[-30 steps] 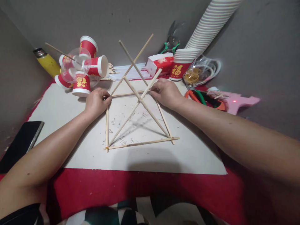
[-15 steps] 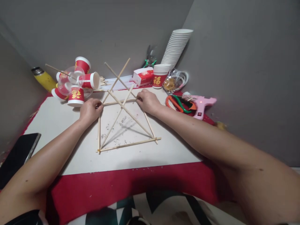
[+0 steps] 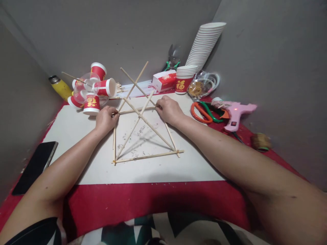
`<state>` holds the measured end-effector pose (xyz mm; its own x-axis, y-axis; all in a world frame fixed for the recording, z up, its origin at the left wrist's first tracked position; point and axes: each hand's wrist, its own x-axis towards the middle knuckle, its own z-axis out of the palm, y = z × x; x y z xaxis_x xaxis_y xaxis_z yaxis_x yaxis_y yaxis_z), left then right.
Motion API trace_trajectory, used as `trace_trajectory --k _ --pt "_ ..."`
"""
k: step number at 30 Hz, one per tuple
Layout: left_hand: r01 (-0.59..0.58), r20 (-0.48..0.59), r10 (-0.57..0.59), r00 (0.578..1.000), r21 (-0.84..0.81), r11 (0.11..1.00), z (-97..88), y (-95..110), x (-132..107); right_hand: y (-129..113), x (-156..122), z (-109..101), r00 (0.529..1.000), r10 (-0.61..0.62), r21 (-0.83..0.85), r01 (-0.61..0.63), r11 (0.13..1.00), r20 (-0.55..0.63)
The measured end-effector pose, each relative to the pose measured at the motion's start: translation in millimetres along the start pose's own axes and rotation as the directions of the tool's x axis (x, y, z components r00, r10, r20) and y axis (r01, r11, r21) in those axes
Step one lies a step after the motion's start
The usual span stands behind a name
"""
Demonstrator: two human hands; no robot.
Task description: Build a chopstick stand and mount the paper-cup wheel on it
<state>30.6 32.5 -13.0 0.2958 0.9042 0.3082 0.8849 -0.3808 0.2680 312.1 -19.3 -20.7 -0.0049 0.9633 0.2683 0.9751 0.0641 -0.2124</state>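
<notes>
A frame of thin wooden sticks [image 3: 150, 157] stands on the white board [image 3: 89, 170], with one crossed pair of sticks rising at the front and another at the back. My left hand [image 3: 106, 119] is closed around the back left corner of this frame. At the back right corner, the fingers of my right hand [image 3: 168, 109] pinch the stick joint. A crosswise stick [image 3: 138, 110] runs between both hands. My fingers hide the two back joints. The front corners show yellowish bindings.
Behind my left hand stands a wheel of red paper cups [image 3: 91, 103]. A pink glue gun [image 3: 236, 112], orange-handled scissors [image 3: 201, 113], stacked paper cups [image 3: 204, 44] and a red-white box [image 3: 165, 81] lie right and behind. A phone [image 3: 35, 166] and yellow bottle [image 3: 61, 88] are left.
The whole view has shifted, so everything appears a little farther right. Both hands keep their places at the back corners of the stick frame.
</notes>
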Motion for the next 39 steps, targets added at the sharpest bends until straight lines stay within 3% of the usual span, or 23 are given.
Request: trace_trajectory --k 15,31,39 --pt "0.067 0.009 -0.066 0.998 -0.076 0.995 -0.1 0.5 -6.1 -2.1 -0.8 0.1 0.999 -0.010 -0.011 0.010 1.000 0.035" --pt "-0.024 0.012 0.025 1.000 -0.053 0.998 -1.2 -1.6 -7.0 -0.2 -0.8 2.6 1.000 -0.016 0.009 0.016 1.000 0.012" --pt "-0.011 0.030 0.012 0.999 -0.036 0.999 0.2 -1.9 -5.6 2.8 0.1 5.5 1.000 -0.024 0.008 0.024 1.000 -0.006"
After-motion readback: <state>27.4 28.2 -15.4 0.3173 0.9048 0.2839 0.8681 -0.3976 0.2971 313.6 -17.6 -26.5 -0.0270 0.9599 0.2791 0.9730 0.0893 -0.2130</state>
